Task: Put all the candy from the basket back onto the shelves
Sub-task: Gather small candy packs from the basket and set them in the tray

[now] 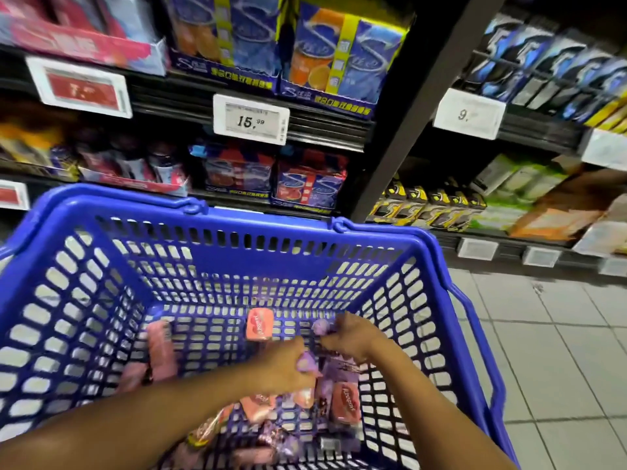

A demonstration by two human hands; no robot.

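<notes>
Both hands are down in the basket. The left hand [288, 366] has its fingers curled round a small purple candy pack [307, 362]; the right hand [349, 335] pinches another purple piece [320, 327] at its fingertips, though blur makes it hard to say how firm that hold is.

Around them, on the floor of the blue plastic basket [237, 262], lie more sweets: a flat pink tin [259, 324] just ahead of the left hand, a second pink tin [346, 401] near the right forearm, a long pink pack [162, 351] off to the left, and a loose heap of purple and pink wrapped packs [271, 432] at the near end.

These look light and small. The tins should be stiff and smooth, best pinched across their short edges; the wrapped packs are probably soft and crinkly, so a grip round the middle suits them.

Beyond the basket stand the shelves [244, 106], stocked with blue gum boxes [339, 62] and price tags [251, 119].
</notes>
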